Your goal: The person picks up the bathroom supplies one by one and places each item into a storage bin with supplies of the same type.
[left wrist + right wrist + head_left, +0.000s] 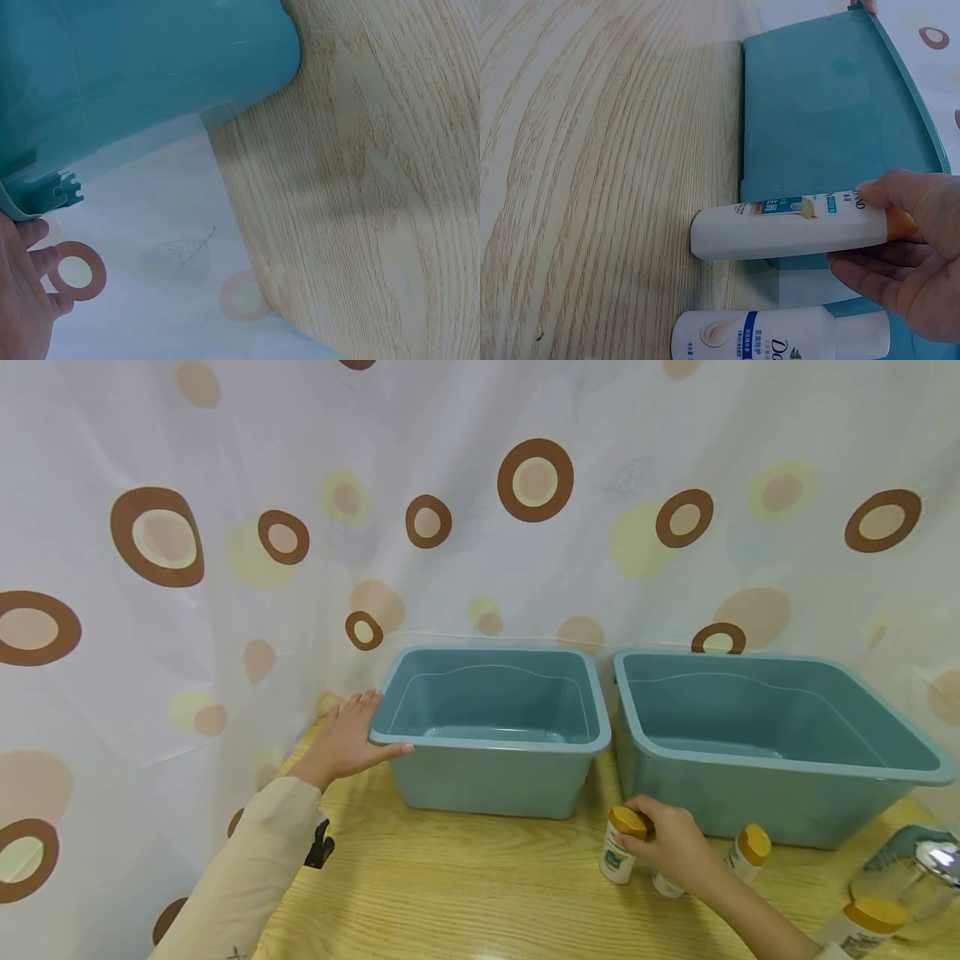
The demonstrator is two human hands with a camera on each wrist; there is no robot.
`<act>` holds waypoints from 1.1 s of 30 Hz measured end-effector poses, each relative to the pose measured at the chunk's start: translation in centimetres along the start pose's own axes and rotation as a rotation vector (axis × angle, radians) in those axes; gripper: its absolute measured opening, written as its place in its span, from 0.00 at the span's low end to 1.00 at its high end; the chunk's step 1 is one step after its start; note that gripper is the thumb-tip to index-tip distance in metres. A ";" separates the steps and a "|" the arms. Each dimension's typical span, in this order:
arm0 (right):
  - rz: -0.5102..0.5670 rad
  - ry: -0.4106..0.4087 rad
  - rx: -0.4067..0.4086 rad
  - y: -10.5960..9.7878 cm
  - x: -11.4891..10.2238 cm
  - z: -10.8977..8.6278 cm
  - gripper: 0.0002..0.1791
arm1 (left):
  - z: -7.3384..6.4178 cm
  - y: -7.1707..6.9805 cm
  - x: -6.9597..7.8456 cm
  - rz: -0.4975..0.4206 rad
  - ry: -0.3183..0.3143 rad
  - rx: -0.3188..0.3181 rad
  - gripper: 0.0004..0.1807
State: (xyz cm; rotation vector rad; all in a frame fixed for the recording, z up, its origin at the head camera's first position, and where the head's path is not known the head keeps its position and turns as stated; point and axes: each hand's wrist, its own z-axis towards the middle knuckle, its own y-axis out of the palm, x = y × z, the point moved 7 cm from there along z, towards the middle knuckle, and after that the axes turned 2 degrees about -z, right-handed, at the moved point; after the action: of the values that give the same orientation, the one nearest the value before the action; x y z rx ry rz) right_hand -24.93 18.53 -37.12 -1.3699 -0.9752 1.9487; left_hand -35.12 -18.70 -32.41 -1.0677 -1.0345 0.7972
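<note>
A white shampoo bottle (617, 862) with an orange cap stands upright, its base right at the table. My right hand (675, 850) pinches it near the cap, thumb on one side and fingers on the other; its printed label (791, 208) shows in the right wrist view. Beside it is a second white bottle (757, 335) marked Dove, partly hidden by my hand in the head view. With fingers stretched out, my left hand (347, 739) rests at the left rim of the left blue-green tub (487, 746), the thumb lying along its front edge.
A larger blue-green tub (757, 797) stands to the right. Around my right forearm are another orange-capped bottle (753, 845), one more (870, 920) near the bottom edge, and a shiny see-through container (911, 870). Behind the wooden table (450, 877) hangs a patterned curtain (450, 443).
</note>
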 end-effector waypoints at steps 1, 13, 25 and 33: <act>-0.002 0.002 -0.002 0.0 0.0 0.0 0.15 | 0.0 0.0 0.0 0.000 0.002 0.000 0.56; 0.002 -0.008 -0.002 0.0 -0.1 -0.1 0.14 | 0.0 0.1 -0.1 0.025 0.028 0.005 0.55; 0.009 0.010 -0.039 0.2 -0.1 0.2 0.15 | -0.1 0.1 0.0 0.029 0.039 0.023 0.53; 0.029 -0.002 -0.048 -0.3 -1.0 0.5 0.12 | -0.1 -0.1 0.1 0.047 0.045 0.030 0.53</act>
State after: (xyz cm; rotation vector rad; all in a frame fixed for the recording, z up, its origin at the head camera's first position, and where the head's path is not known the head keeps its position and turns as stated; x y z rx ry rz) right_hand -25.11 17.84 -36.19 -1.4156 -1.0144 1.9599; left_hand -34.96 -18.62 -32.33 -1.0829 -0.9596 0.8210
